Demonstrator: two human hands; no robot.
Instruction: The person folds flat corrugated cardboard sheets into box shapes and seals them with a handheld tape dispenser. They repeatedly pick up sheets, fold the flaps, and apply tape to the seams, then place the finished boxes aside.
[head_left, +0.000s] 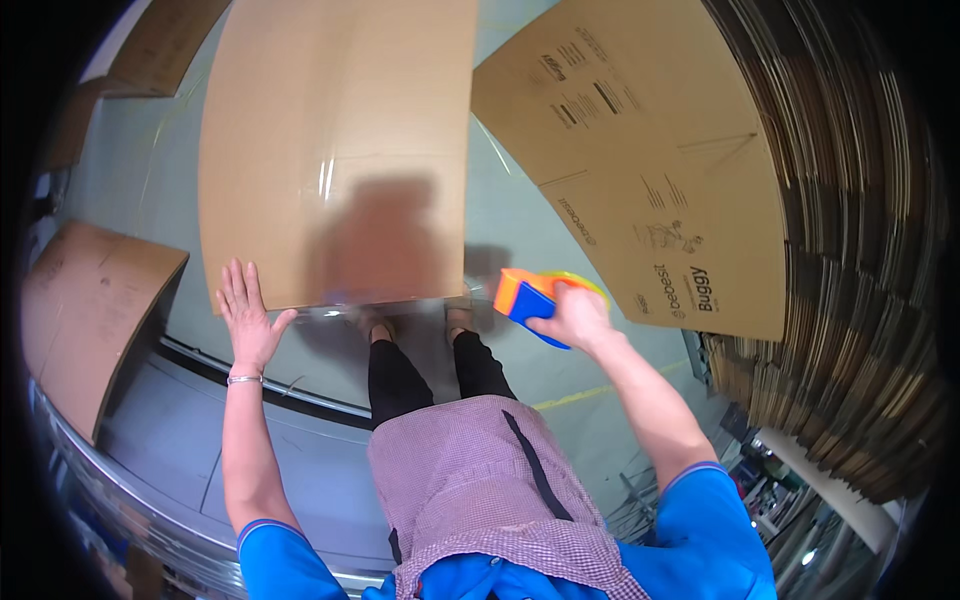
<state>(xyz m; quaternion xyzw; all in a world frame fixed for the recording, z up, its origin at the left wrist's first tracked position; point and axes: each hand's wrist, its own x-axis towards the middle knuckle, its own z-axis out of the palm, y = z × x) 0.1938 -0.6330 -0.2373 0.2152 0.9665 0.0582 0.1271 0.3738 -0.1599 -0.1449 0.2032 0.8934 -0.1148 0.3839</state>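
A long brown cardboard box (270, 180) lies in front of me, with clear tape running along the middle of its top. My left hand (244, 312) is open, its fingers spread flat on the box's near left corner. My right hand (577, 318) is closed round a blue and orange tape dispenser (532, 300), with a yellow roll edge showing behind it. The dispenser is held in the air to the right of the box, apart from it. My shadow falls on the near end of the box.
At the right stand tall stacks of folded cardboard (840, 200), with a printed cardboard sheet (650, 190) leaning beside them. Another box (95, 300) sits at the left on a grey metal surface (180, 420). More cardboard (160, 45) is at the far left.
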